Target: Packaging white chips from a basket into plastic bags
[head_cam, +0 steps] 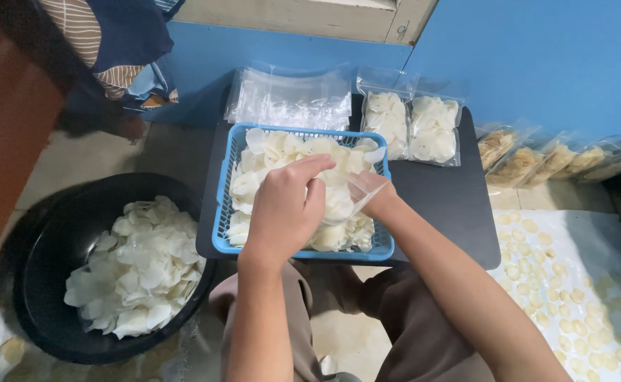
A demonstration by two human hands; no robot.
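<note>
1. A big black round tub sits on the floor to the left of the blue basket, about half full of pale, thin, raw-looking chips.
2. A dark low surface carries the blue basket, a shallow plastic mesh tray heaped with the same white chips, directly in front of the seated person.
3. To the right of the basket, on the floor, a white cloth is spread with small round yellowish crackers.
4. Behind the basket, against the blue wall, lies a stack of empty clear bags; beside it to the right stand two filled bags of white chips.
5. Further right of the basket, a row of sealed packs with browner contents lines the wall.
6. The left hand hovers over the basket's middle, fingers drawn together, seemingly pinching chips at the mouth of a small clear bag.
7. The right hand is mostly hidden behind that bag; it appears to grip the bag's edge, holding it open above the basket's right half.
8. Judged from this, the filling step is in hand: chips go into the held bag. The next move calls for a steady open mouth and a gentle drop so the brittle chips do not snap.
</note>
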